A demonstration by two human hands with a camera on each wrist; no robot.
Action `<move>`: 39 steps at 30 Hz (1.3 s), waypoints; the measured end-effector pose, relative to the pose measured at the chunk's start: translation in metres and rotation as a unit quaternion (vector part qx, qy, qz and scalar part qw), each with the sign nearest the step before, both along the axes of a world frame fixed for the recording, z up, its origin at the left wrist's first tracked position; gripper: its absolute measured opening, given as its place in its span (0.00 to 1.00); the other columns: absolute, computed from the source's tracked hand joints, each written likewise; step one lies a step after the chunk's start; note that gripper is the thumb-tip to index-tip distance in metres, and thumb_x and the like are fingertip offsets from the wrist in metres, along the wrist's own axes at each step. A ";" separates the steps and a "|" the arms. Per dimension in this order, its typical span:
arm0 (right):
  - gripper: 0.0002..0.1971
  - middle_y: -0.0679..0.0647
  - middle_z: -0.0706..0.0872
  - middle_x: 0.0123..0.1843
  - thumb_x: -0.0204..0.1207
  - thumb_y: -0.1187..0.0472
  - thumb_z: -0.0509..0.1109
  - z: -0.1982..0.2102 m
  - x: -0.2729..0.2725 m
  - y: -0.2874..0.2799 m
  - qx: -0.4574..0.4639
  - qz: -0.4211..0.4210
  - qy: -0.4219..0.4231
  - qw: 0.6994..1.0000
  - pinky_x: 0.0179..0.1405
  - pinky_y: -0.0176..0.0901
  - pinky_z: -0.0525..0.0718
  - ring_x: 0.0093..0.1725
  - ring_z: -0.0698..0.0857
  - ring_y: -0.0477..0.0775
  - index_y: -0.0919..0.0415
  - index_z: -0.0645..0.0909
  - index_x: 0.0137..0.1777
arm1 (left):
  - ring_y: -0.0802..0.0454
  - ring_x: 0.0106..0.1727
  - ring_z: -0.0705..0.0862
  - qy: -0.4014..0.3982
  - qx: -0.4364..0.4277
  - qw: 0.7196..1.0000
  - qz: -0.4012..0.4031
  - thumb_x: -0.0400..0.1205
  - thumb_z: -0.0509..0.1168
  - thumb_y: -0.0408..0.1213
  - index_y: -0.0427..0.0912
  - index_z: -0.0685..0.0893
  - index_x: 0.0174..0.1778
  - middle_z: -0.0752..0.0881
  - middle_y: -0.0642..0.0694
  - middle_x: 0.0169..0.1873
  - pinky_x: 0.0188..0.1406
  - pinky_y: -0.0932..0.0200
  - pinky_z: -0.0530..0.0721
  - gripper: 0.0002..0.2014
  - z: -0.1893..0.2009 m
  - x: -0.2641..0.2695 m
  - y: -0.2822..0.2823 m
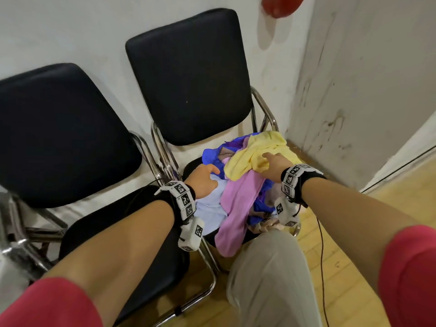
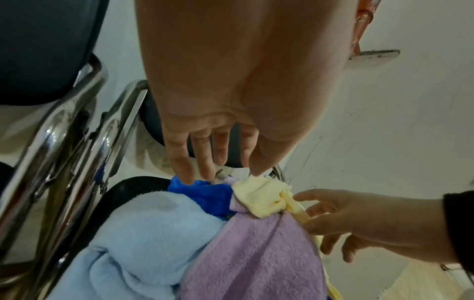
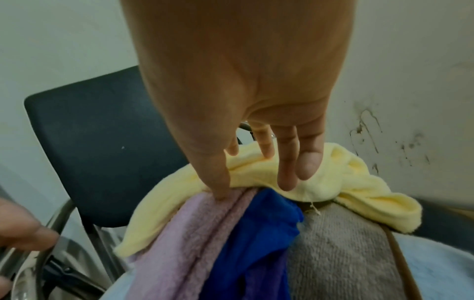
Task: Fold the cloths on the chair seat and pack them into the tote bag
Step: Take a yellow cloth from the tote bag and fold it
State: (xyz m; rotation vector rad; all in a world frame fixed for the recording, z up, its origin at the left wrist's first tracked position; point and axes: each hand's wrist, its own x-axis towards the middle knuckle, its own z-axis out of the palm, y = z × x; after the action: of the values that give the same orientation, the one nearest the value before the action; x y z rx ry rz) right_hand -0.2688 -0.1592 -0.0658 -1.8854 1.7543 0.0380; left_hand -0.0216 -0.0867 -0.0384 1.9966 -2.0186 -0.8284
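Cloth pile heaped unfolded on chair seat, no bag in view; left hand and right hand reach in, fingers straight and apart, nothing gripped; likely next: pinch yellow cloth, lift free.

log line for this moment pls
stage: reaching into pile | left hand: open, over light blue cloth | right hand: open, on yellow cloth | folded: none

The chair seat is almost wholly buried under the cloth pile, only a dark sliver showing left of it. The grey cloth lies mostly under the yellow cloth. A red object above the chair is cut off by the head view's top edge.
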 end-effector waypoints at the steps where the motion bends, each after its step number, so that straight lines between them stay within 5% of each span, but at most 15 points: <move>1: 0.37 0.63 0.65 0.80 0.81 0.46 0.66 -0.004 0.003 -0.004 0.005 -0.003 -0.001 1.000 0.64 0.56 0.82 0.68 0.79 0.68 0.48 0.53 0.87 | 0.44 0.67 0.81 0.000 0.003 1.000 -0.001 0.77 0.67 0.29 0.42 0.83 0.67 0.81 0.40 0.66 0.71 0.48 0.77 0.20 -0.003 0.001 -0.003; 5: 0.39 0.64 0.59 0.82 0.83 0.47 0.63 -0.013 0.013 -0.016 0.015 -0.018 -0.012 1.000 0.53 0.52 0.84 0.65 0.81 0.69 0.41 0.42 0.87 | 0.45 0.68 0.79 0.000 0.017 1.000 -0.002 0.79 0.66 0.30 0.44 0.82 0.68 0.79 0.42 0.68 0.72 0.49 0.76 0.20 -0.010 0.007 -0.009; 8: 0.29 0.65 0.66 0.78 0.86 0.49 0.58 -0.013 0.018 -0.021 0.007 -0.012 0.012 1.000 0.60 0.56 0.83 0.65 0.81 0.68 0.47 0.55 0.86 | 0.45 0.66 0.79 0.001 0.018 1.000 0.006 0.80 0.67 0.31 0.44 0.82 0.67 0.77 0.42 0.67 0.66 0.56 0.76 0.18 -0.016 0.014 -0.009; 12: 0.20 0.62 0.81 0.67 0.86 0.61 0.58 -0.013 0.017 -0.019 -0.045 -0.023 0.004 0.999 0.59 0.50 0.80 0.63 0.82 0.64 0.58 0.72 0.77 | 0.46 0.62 0.80 0.005 0.020 1.000 0.016 0.81 0.66 0.31 0.45 0.82 0.67 0.76 0.43 0.66 0.56 0.61 0.74 0.18 -0.015 0.020 -0.005; 16: 0.15 0.63 0.82 0.63 0.86 0.61 0.58 0.001 0.018 -0.012 -0.060 -0.043 -0.030 0.997 0.59 0.52 0.81 0.56 0.82 0.61 0.61 0.75 0.69 | 0.47 0.64 0.80 0.014 0.024 0.999 0.024 0.81 0.65 0.32 0.46 0.82 0.67 0.78 0.43 0.68 0.64 0.56 0.79 0.18 -0.002 0.025 0.001; 23: 0.11 0.63 0.85 0.56 0.84 0.63 0.59 0.066 0.041 0.007 -0.151 -0.085 -0.189 0.967 0.51 0.47 0.76 0.56 0.83 0.66 0.64 0.79 0.61 | 0.47 0.66 0.81 0.047 -0.019 0.998 0.031 0.81 0.66 0.29 0.41 0.82 0.69 0.83 0.44 0.65 0.65 0.59 0.78 0.20 0.036 0.022 0.019; 27: 0.09 0.55 0.81 0.41 0.82 0.55 0.59 0.112 0.059 0.023 -0.158 -0.083 -0.309 0.934 0.51 0.64 0.87 0.47 0.86 0.67 0.58 0.77 0.48 | 0.47 0.64 0.83 0.072 -0.048 0.996 0.034 0.80 0.67 0.30 0.42 0.82 0.69 0.84 0.45 0.62 0.61 0.60 0.77 0.19 0.060 0.021 0.028; 31: 0.05 0.61 0.80 0.41 0.80 0.62 0.61 0.152 0.081 0.045 -0.163 -0.046 -0.375 0.911 0.45 0.66 0.88 0.43 0.86 0.67 0.60 0.76 0.44 | 0.49 0.60 0.82 0.110 -0.063 0.990 0.055 0.82 0.67 0.32 0.42 0.76 0.74 0.79 0.46 0.64 0.57 0.59 0.79 0.23 0.083 0.020 0.037; 34: 0.04 0.65 0.82 0.45 0.81 0.63 0.62 0.173 0.093 0.058 -0.150 -0.038 -0.407 0.900 0.46 0.63 0.89 0.46 0.87 0.69 0.61 0.77 0.46 | 0.49 0.53 0.82 0.138 -0.070 0.985 0.073 0.82 0.68 0.33 0.44 0.72 0.77 0.78 0.46 0.65 0.53 0.53 0.83 0.26 0.095 0.021 0.043; 39: 0.05 0.59 0.83 0.38 0.84 0.63 0.61 0.207 0.105 0.075 -0.070 -0.048 -0.527 0.846 0.34 0.49 0.86 0.30 0.83 0.54 0.60 0.77 0.48 | 0.50 0.54 0.83 0.195 -0.078 0.973 0.097 0.83 0.69 0.39 0.45 0.69 0.79 0.80 0.46 0.65 0.49 0.55 0.82 0.28 0.112 0.023 0.053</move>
State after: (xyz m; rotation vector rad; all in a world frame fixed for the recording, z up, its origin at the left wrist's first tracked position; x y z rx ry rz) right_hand -0.1633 -0.0840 0.1413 -1.4069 1.0519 -0.9959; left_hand 0.0014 -0.0334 0.0733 1.7460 -1.5911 -0.9043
